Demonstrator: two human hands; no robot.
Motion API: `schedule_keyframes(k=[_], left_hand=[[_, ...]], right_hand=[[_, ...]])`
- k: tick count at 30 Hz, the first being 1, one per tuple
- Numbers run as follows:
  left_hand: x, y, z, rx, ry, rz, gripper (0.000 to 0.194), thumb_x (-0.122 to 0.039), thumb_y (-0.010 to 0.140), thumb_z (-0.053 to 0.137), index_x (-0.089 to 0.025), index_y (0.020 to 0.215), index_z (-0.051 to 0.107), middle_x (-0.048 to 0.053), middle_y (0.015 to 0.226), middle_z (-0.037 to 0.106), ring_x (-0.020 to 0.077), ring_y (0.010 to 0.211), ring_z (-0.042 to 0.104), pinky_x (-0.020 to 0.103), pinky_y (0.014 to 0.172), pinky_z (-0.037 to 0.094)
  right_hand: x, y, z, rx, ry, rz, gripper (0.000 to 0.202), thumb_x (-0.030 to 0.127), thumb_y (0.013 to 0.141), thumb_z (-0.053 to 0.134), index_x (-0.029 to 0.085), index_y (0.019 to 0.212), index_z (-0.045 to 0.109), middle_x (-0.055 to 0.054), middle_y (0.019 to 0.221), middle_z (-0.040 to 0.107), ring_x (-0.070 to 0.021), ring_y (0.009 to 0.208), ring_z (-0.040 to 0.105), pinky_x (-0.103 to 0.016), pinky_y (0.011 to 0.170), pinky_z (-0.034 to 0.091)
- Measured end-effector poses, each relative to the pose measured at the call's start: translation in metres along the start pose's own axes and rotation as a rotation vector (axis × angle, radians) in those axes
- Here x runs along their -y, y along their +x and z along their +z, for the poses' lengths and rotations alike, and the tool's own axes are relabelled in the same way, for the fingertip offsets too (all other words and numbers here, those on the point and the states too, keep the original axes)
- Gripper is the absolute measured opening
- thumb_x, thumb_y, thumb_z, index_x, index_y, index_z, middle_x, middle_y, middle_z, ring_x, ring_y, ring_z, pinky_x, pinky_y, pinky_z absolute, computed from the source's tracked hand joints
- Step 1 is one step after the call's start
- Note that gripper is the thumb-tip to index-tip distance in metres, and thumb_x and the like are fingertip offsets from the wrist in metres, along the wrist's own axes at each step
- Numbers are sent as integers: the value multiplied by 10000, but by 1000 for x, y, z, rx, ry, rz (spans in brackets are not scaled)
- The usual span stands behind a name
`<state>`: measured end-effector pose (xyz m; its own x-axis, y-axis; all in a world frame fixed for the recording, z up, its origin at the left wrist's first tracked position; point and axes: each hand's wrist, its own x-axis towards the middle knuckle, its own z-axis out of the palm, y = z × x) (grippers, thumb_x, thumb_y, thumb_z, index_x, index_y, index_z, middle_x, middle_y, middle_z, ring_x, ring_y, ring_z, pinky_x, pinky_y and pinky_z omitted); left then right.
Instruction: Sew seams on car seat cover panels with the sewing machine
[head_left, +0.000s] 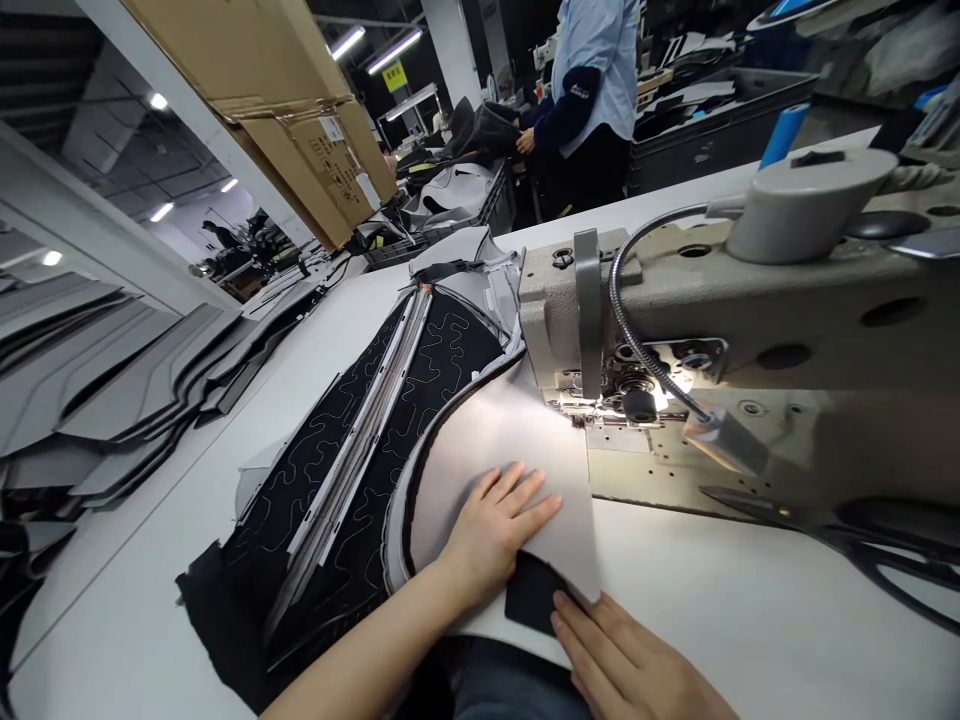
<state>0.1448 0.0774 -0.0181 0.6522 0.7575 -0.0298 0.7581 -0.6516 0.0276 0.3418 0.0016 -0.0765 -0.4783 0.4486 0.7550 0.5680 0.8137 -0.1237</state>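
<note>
A light grey fabric panel (480,430) lies on the white table, its far edge reaching the needle area of a sewing machine (630,400). My left hand (491,535) rests flat on this panel with fingers spread. At the near corner, my right hand (630,650) has its fingers stretched out over a black piece (534,592) beside the panel's edge; its thumb is hidden. Joined to the panel's left side is black fabric (420,400) with wavy stitching and pale strips down its middle. The needle tip is hard to make out under the lamp.
Black scissors (847,545) lie right of my hands. Stacked grey panels (112,380) stand at the left. A cardboard box (322,150) rises behind the table. A co-worker (592,90) in a light blue shirt handles dark material near grey crates (712,130).
</note>
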Motion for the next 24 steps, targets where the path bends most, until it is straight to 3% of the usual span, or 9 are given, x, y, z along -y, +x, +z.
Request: schedule_keyframes(k=[6,12,18,24], left_hand=[[20,19,-4,-125,80,149,451,-104,879,461,-290,1288,511,66,1408,432,240,1315,345,410,1032,357],[35,33,-3,-196,11,416,264,-207,968,414,-243,1146,605,35,1191,612,132,1133,494,280,977,379],[48,54,0,-273,-17,383,264,-184,951,420,-260,1071,642,31,1118,623,153,1048,518,289,888,401],[62,73,4,-251,-24,350,292,-181,918,438,-276,1092,653,49,1138,597,187,1065,497,319,912,404]], right_hand=[[-16,15,-12,65,64,23,363,45,878,359,153,1045,663,-72,1102,666,-203,1027,603,-322,911,484],[-24,26,-13,66,4,89,336,151,924,353,148,1047,665,-52,1114,663,-189,1041,590,-296,911,457],[-40,27,2,104,-64,85,362,223,962,324,125,1113,638,-64,1167,637,-211,1048,572,-364,962,381],[-56,37,7,161,-133,83,404,216,971,281,88,1096,642,-95,1161,634,-236,1046,562,-413,966,354]])
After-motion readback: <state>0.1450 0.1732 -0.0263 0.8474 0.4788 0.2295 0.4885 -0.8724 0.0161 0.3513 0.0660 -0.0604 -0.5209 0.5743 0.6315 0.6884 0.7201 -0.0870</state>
